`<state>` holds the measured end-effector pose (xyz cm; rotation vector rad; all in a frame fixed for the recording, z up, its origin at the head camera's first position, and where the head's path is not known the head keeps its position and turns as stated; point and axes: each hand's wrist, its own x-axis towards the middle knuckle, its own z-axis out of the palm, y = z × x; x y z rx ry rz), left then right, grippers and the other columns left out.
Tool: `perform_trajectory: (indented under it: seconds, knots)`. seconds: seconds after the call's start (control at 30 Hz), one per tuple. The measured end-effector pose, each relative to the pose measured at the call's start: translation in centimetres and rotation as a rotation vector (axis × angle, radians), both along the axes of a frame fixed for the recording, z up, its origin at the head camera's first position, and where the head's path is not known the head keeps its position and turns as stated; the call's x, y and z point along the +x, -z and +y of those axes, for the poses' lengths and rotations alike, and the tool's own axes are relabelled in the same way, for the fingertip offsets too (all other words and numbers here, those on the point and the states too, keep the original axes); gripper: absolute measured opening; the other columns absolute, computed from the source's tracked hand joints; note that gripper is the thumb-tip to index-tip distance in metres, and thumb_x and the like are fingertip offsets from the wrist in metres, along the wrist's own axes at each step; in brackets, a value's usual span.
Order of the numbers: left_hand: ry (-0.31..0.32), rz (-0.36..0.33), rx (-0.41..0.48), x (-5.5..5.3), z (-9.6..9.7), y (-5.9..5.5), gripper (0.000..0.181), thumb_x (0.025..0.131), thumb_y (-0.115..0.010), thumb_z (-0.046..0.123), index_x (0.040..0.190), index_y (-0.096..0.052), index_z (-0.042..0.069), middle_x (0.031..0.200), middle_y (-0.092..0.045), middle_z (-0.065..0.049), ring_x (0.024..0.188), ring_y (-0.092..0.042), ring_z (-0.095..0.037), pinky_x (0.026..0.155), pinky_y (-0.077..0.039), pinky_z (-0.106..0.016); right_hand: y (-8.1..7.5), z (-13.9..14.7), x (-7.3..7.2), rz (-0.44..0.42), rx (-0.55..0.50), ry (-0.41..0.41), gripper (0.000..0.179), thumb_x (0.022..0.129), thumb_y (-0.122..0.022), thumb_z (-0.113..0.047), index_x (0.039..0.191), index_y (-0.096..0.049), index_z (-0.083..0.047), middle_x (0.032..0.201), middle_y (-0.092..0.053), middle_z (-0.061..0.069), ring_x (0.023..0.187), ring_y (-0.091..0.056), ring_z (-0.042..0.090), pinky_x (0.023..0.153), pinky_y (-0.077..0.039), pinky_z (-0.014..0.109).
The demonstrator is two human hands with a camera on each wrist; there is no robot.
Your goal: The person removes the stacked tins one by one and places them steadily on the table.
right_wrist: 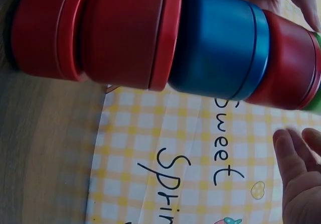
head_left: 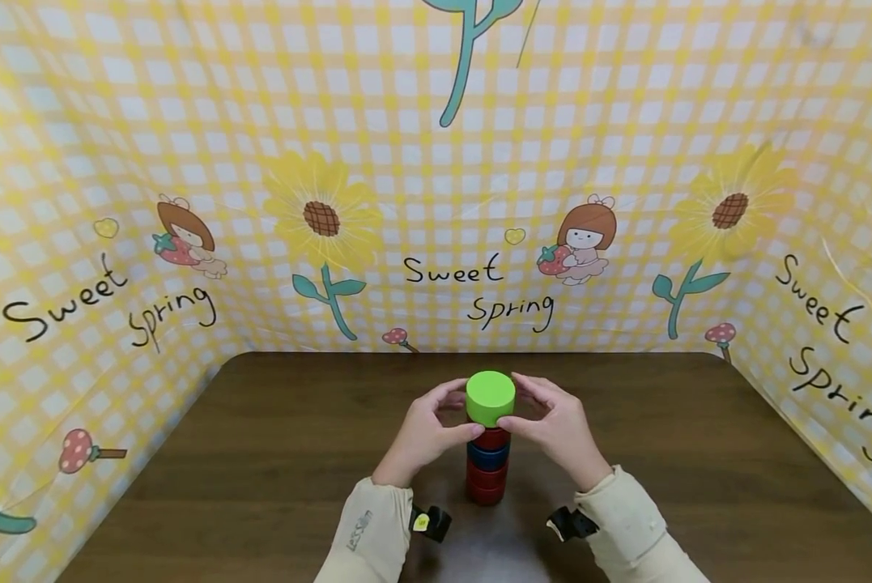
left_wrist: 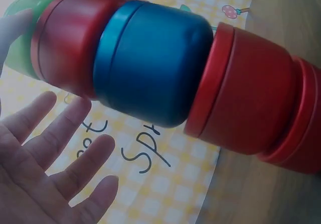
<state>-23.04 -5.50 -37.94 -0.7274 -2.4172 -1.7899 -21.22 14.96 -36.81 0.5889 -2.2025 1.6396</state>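
My left hand (head_left: 424,429) and right hand (head_left: 564,429) grip the smooth bright-green cylinder (head_left: 491,393) between them, equally near; axis vertical, in line with upright glossy red-and-blue cylinder stack (head_left: 487,468) below.

A stack of jars (head_left: 487,460) stands on the desk (head_left: 261,470) between the left hand (head_left: 427,425) and right hand (head_left: 561,423), with a cloth (head_left: 443,186) behind the desk.

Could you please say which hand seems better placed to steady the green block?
The right hand, perhaps marginally: its thumb overlaps the lower front of the green block, while the left hand has its thumb slightly lower.
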Motion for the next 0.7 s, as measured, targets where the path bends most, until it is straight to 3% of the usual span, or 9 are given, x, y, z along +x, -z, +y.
perform_trajectory:
  seconds: [0.2, 0.43, 0.7]
  knots:
    - [0.006, 0.014, -0.032, 0.5, 0.3, 0.0, 0.058, 0.080, -0.077, 0.015, 0.130, -0.054, -0.004, 0.112, -0.064, -0.019, 0.104, -0.059, -0.037, 0.089, -0.047, -0.051, -0.2, -0.6, 0.3, 0.009, 0.017, 0.030, 0.057, 0.072, -0.081, 0.001, 0.123, -0.058, 0.011, 0.124, -0.056, 0.021, 0.109, -0.058, 0.033, 0.093, -0.046, 0.041]
    - [0.017, 0.047, -0.042, 0.5, 0.8, 0.2, 0.056, 0.080, -0.078, 0.016, 0.128, -0.056, -0.002, 0.111, -0.065, -0.017, 0.103, -0.060, -0.034, 0.086, -0.050, -0.048, -0.3, -1.1, 0.5, -0.038, 0.023, 0.051, 0.056, 0.072, -0.083, -0.004, 0.123, -0.061, 0.006, 0.112, -0.062, 0.017, 0.101, -0.064, 0.028, 0.087, -0.051, 0.033]
    - [0.001, 0.060, -0.070, 0.4, 1.2, 0.6, 0.055, 0.078, -0.080, 0.019, 0.125, -0.058, 0.000, 0.109, -0.066, -0.014, 0.100, -0.060, -0.031, 0.085, -0.049, -0.052, -0.3, -1.1, 0.6, -0.032, 0.061, 0.058, 0.055, 0.072, -0.083, -0.007, 0.122, -0.062, 0.002, 0.106, -0.065, 0.012, 0.095, -0.065, 0.023, 0.085, -0.052, 0.035]
